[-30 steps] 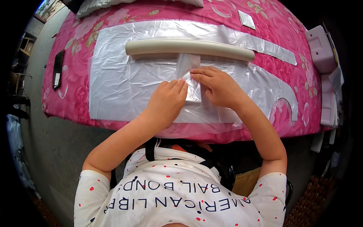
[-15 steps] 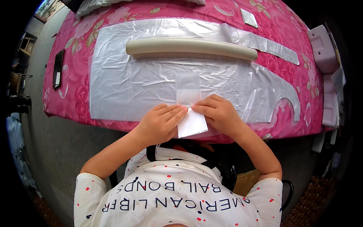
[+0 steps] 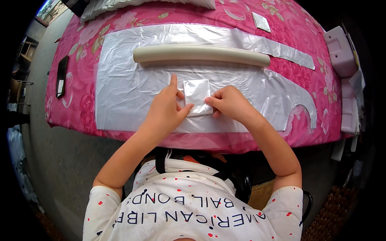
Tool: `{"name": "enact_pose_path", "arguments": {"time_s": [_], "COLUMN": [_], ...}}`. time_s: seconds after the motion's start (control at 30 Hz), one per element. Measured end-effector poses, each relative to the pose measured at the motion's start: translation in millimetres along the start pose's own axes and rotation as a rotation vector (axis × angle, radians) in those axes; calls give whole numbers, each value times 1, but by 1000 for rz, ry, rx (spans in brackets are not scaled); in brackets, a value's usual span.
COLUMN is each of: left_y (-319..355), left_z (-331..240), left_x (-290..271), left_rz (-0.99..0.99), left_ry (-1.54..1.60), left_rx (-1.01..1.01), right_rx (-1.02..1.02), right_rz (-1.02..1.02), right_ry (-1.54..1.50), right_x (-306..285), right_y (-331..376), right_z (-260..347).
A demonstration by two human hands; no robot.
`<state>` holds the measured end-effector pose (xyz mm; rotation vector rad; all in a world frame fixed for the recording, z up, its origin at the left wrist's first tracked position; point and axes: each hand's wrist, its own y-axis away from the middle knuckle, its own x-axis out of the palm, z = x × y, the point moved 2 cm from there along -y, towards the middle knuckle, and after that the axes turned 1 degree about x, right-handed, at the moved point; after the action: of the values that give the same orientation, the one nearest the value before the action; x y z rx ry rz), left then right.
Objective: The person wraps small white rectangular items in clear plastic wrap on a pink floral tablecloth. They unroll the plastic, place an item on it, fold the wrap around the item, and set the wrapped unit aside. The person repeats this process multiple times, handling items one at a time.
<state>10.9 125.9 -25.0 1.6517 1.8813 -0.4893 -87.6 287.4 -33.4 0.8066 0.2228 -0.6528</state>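
A small, shiny white packet [image 3: 197,94], folded square and with clear plastic on its face, lies on the plastic sheet [image 3: 120,108] before me. My right hand [image 3: 232,105] pinches the packet's right edge between thumb and fingers. At its left side is my left hand [image 3: 165,105], its index finger stretched away from me and its thumb at the packet's lower left corner. The fingers of that hand are apart. Beyond both hands a long cream-coloured roll or tube [image 3: 201,54] lies across the sheet.
A pink flowered cloth [image 3: 86,100] covers the table. On it are a dark phone [image 3: 61,76] at left, another silvery packet [image 3: 261,22] at far right, and a stack of white sheets or bags [image 3: 120,6] at the back. Pale plastic boxes [image 3: 341,52] stand by the right edge.
The white piece, longer with a clear flap before, is now folded into a square and lies farther from me. Both hands moved forward; the left one has opened out.
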Motion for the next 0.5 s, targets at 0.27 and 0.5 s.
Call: {"name": "enact_pose_path", "arguments": {"time_s": [0.27, 0.5], "left_y": [-2, -5], "left_z": [-5, 3], "left_x": [54, 64], "left_rz": [-140, -103], "left_ry": [-486, -491], "left_rx": [446, 387], "right_rx": [-76, -148], "right_rz": [-27, -290], "right_ry": [41, 221], "right_x": [2, 11], "right_y": [-4, 18], "right_z": [-4, 5]}}
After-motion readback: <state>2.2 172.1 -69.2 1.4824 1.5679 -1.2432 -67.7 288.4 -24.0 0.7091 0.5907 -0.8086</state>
